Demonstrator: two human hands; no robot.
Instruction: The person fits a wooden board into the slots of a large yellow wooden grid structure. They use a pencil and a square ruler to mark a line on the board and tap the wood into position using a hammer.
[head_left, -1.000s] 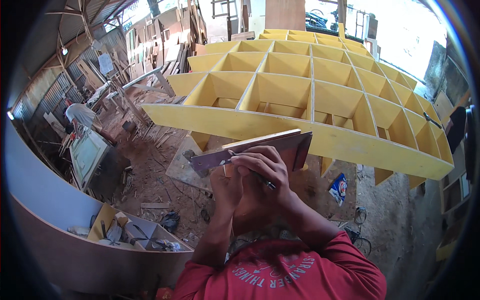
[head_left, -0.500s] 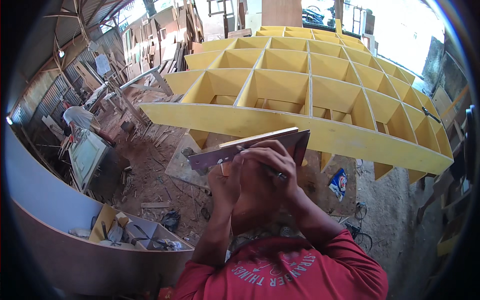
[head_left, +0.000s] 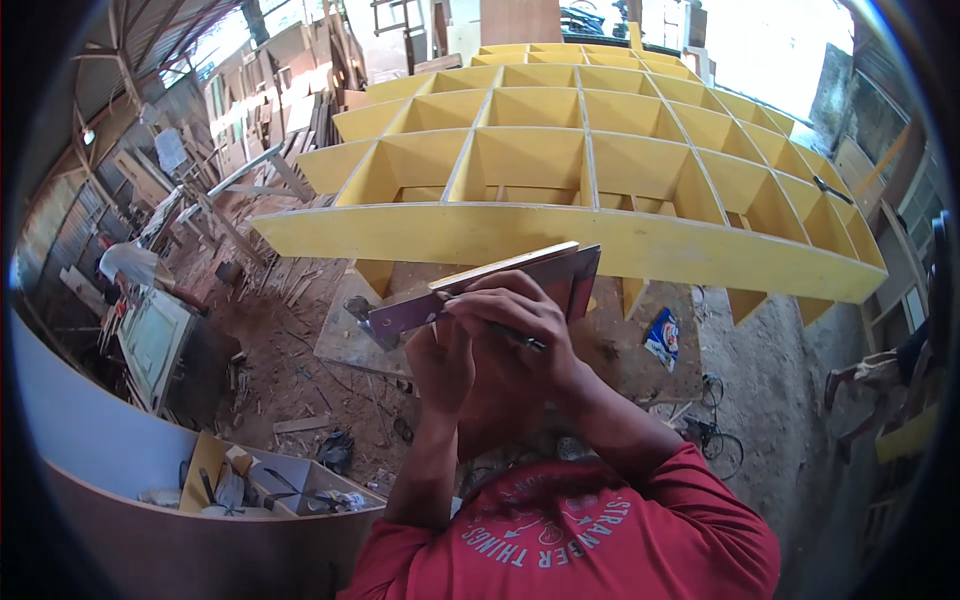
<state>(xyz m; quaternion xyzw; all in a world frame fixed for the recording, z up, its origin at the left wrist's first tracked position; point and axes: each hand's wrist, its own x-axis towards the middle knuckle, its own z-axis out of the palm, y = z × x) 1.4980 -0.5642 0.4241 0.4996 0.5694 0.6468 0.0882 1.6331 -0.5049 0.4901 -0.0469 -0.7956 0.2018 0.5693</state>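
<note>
In front of my chest I hold up a brown wooden board (head_left: 495, 400), its pale edge (head_left: 505, 266) on top. A flat metal strip (head_left: 400, 317) with a hole near its end, like a ruler or square blade, lies across the board. My left hand (head_left: 440, 368) is closed at the board's left side, just under the strip, its fingers partly hidden. My right hand (head_left: 515, 318) bends over the strip, pinching a thin dark pen-like tool (head_left: 535, 344); its tip is near the left thumb.
A large yellow grid-shaped shelf frame (head_left: 560, 232) lies ahead. A blue packet (head_left: 662, 338) sits on a low board beneath. At lower left stands a box of tools (head_left: 285, 490) beside a curved panel (head_left: 200, 540). Another person (head_left: 135, 265) bends over a panel at far left.
The view has shifted, so the frame and surroundings sit further left and higher. My right hand and the pen-like tool have moved slightly left along the strip.
</note>
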